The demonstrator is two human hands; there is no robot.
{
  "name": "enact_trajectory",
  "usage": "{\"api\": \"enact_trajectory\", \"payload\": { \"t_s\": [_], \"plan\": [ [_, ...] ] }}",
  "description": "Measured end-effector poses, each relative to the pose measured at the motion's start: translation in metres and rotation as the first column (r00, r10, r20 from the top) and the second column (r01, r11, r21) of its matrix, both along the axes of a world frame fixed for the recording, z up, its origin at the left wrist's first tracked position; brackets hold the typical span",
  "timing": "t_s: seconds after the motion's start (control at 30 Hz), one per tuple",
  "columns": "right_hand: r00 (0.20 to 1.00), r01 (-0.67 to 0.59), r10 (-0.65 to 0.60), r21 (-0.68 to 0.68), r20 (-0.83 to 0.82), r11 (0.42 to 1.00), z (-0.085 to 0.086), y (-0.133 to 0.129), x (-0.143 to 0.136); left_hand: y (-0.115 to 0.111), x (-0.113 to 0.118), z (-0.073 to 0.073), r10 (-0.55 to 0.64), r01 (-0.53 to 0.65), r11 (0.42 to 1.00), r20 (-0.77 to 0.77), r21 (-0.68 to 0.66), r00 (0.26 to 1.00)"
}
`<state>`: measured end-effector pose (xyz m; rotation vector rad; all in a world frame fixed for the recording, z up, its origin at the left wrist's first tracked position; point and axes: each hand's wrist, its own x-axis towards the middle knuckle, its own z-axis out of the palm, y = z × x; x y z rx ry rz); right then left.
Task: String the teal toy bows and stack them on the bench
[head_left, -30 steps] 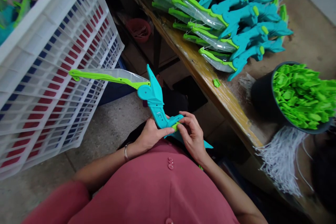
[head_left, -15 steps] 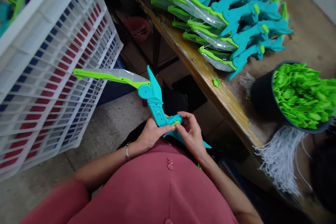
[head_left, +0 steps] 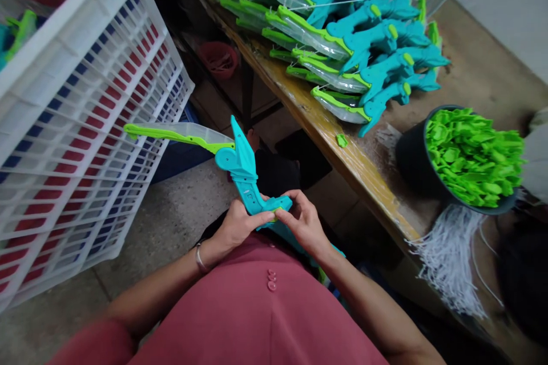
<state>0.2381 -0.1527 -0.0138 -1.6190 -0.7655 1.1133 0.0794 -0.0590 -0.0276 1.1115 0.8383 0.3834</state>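
Observation:
Both hands grip one toy bow (head_left: 247, 174), a teal plastic body with a lime-green limb and clear plastic reaching out to the left. My left hand (head_left: 240, 225) is wrapped round its lower body, the thumb pressed toward a small lime-green piece (head_left: 276, 212). Against the same piece lies the thumb of my right hand (head_left: 303, 221), whose fingers curl round the bow's lower end. The bow's underside is hidden behind my hands.
Similar teal and green toys (head_left: 372, 40) lie stacked on the wooden table (head_left: 381, 199). A dark bucket (head_left: 411, 154) holds lime-green pieces, with white strings (head_left: 449, 265) hanging beside it. A white crate (head_left: 128, 177) stands left; a pink basin (head_left: 218, 60) is below.
The view has shifted slightly, so the table and its toys sit further left. Both thumbs have come closer together over the small green piece; both hands still hold the bow.

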Motion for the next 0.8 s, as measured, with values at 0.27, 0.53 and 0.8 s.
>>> {"api": "enact_trajectory", "payload": {
  "t_s": [0.27, 0.53, 0.8],
  "plan": [
    [0.99, 0.112, -0.113, -0.017, -0.085, 0.994, -0.015, 0.007, 0.001, 0.005, 0.004, -0.018, 0.046, -0.046, 0.997, 0.001, -0.067, 0.999],
    [0.986, 0.157, -0.157, -0.006, -0.047, 0.988, -0.016, -0.011, -0.002, 0.0, 0.011, -0.015, 0.164, -0.126, 0.956, 0.128, -0.264, 0.978],
    [0.689, 0.037, -0.241, 0.299, 0.683, 0.954, 0.044, -0.06, 0.03, 0.06, 0.016, 0.059, 0.46, -0.391, 0.879, 0.269, -0.273, 0.846]
  ]
}}
